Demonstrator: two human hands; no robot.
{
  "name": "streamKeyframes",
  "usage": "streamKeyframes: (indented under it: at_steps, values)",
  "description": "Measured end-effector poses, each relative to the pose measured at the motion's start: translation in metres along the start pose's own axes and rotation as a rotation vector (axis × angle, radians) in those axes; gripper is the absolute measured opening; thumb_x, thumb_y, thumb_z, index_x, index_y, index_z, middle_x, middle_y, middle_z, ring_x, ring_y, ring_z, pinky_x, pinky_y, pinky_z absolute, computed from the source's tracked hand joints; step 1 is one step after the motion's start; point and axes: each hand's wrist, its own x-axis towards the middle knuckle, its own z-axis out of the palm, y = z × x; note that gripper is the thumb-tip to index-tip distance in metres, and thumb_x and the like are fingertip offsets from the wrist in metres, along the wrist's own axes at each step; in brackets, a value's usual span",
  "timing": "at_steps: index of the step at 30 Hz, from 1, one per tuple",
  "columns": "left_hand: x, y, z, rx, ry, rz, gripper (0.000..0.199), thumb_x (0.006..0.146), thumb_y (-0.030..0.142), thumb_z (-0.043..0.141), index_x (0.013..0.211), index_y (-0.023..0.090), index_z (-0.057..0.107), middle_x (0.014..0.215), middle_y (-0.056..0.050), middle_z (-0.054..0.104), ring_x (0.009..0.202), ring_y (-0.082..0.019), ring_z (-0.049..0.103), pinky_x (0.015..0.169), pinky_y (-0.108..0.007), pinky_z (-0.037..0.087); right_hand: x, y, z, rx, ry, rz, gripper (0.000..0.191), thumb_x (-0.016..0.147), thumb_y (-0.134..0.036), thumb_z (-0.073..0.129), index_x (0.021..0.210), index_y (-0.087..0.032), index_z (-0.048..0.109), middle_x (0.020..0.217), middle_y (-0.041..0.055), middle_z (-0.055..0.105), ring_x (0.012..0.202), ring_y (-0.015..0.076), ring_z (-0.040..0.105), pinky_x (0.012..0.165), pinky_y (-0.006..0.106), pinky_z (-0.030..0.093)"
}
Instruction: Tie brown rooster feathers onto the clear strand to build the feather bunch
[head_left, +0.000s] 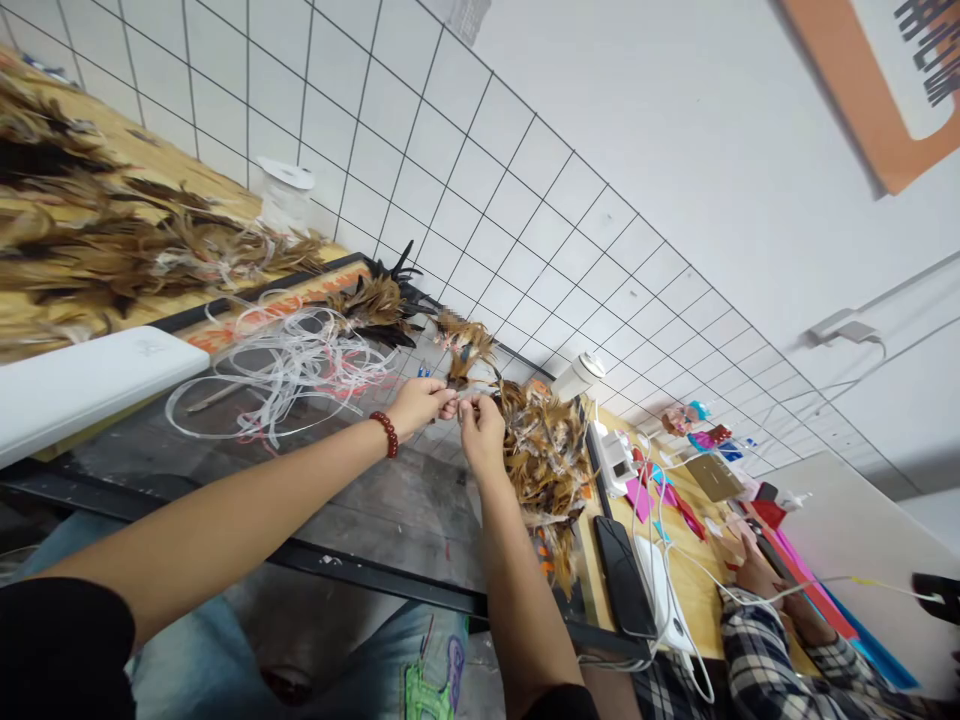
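Note:
Over the dark tabletop (pixel 420 490), my left hand (pixel 424 405) and my right hand (pixel 481 432) meet, fingertips pinched close together. Something small and thin is between them, too small to make out. A small tuft of brown feathers (pixel 463 345) lies just beyond the fingertips; whether it joins what I pinch, I cannot tell. Right beside my right hand spreads a large pile of brown feathers (pixel 547 450). To the left of my left hand lies a tangle of clear plastic tubing (pixel 300 365). Behind it sits a bunch of brown and black feathers (pixel 375 300).
More feathers (pixel 112 250) cover the wooden surface at left, near a clear spool (pixel 285 190) and a white box (pixel 97 385). A white bottle (pixel 579 376), black phone (pixel 624 575) and white cables stand right. A co-worker's plaid sleeve (pixel 754 640) is beyond. Wire grid (pixel 465 190) backs the table.

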Motion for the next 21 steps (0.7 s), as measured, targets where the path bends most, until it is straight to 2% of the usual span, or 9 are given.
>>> streamKeyframes:
  at_steps: [3, 5, 7, 10, 14, 17, 19, 21]
  values:
    - [0.0, -0.002, -0.001, -0.088, 0.053, -0.072, 0.017, 0.069, 0.021, 0.075, 0.062, 0.011, 0.063, 0.058, -0.002, 0.065, 0.051, -0.009, 0.058, 0.056, -0.021, 0.047, -0.007, 0.005, 0.01, 0.403, -0.045, 0.201, 0.027, 0.084, -0.045, 0.054, 0.083, -0.019, 0.06, 0.068, -0.0016, 0.061, 0.064, 0.0116, 0.055, 0.065, 0.024, 0.045]
    - [0.0, -0.002, -0.001, -0.125, 0.059, -0.088, 0.018, 0.067, 0.02, 0.077, 0.062, 0.011, 0.063, 0.059, -0.002, 0.065, 0.052, -0.009, 0.059, 0.059, -0.022, 0.05, -0.011, 0.004, 0.015, 0.622, -0.068, 0.32, 0.031, 0.074, -0.047, 0.067, 0.085, -0.018, 0.061, 0.069, -0.0015, 0.064, 0.062, 0.0107, 0.056, 0.063, 0.023, 0.046]
    - [0.0, -0.001, -0.001, -0.149, 0.055, -0.09, 0.019, 0.066, 0.019, 0.079, 0.061, 0.011, 0.063, 0.058, -0.002, 0.065, 0.054, -0.009, 0.06, 0.061, -0.023, 0.052, -0.013, 0.003, 0.019, 0.731, -0.043, 0.4, 0.037, 0.063, -0.042, 0.078, 0.085, -0.017, 0.064, 0.073, -0.0002, 0.067, 0.063, 0.0104, 0.058, 0.063, 0.024, 0.047]
    - [-0.001, 0.001, -0.001, -0.149, 0.047, -0.103, 0.019, 0.068, 0.017, 0.078, 0.061, 0.011, 0.062, 0.059, -0.002, 0.065, 0.056, -0.009, 0.061, 0.062, -0.023, 0.052, -0.015, 0.003, 0.022, 0.775, 0.018, 0.449, 0.038, 0.057, -0.038, 0.082, 0.085, -0.015, 0.069, 0.077, 0.0021, 0.071, 0.062, 0.0101, 0.058, 0.063, 0.025, 0.047]
    - [-0.004, 0.005, -0.001, -0.12, 0.033, -0.127, 0.016, 0.075, 0.013, 0.071, 0.062, 0.01, 0.063, 0.061, -0.004, 0.066, 0.054, -0.009, 0.061, 0.062, -0.022, 0.052, -0.016, 0.009, 0.023, 0.726, 0.113, 0.42, 0.032, 0.063, -0.038, 0.077, 0.083, -0.014, 0.071, 0.076, 0.0026, 0.072, 0.06, 0.0101, 0.055, 0.062, 0.026, 0.047]
    - [-0.004, 0.005, -0.002, -0.102, 0.002, -0.133, 0.016, 0.078, 0.014, 0.069, 0.063, 0.01, 0.064, 0.061, -0.005, 0.066, 0.053, -0.009, 0.061, 0.062, -0.024, 0.053, -0.016, 0.014, 0.017, 0.594, 0.142, 0.302, 0.024, 0.078, -0.039, 0.064, 0.082, -0.015, 0.067, 0.076, 0.0024, 0.07, 0.064, 0.0113, 0.057, 0.065, 0.026, 0.048]
    - [-0.004, 0.004, -0.003, -0.094, -0.006, -0.139, 0.015, 0.076, 0.015, 0.071, 0.064, 0.01, 0.064, 0.062, -0.005, 0.067, 0.054, -0.01, 0.062, 0.063, -0.025, 0.053, -0.016, 0.014, 0.01, 0.353, 0.121, 0.138, 0.021, 0.087, -0.034, 0.054, 0.085, -0.017, 0.066, 0.081, 0.0036, 0.07, 0.071, 0.013, 0.06, 0.071, 0.027, 0.048]
    - [-0.003, 0.004, -0.005, -0.08, -0.008, -0.142, 0.015, 0.074, 0.017, 0.073, 0.064, 0.01, 0.064, 0.063, -0.006, 0.068, 0.056, -0.011, 0.063, 0.063, -0.025, 0.052, -0.017, 0.012, 0.002, 0.003, 0.067, -0.059, 0.021, 0.09, -0.027, 0.05, 0.091, -0.018, 0.069, 0.086, 0.0049, 0.069, 0.079, 0.015, 0.059, 0.076, 0.028, 0.046]
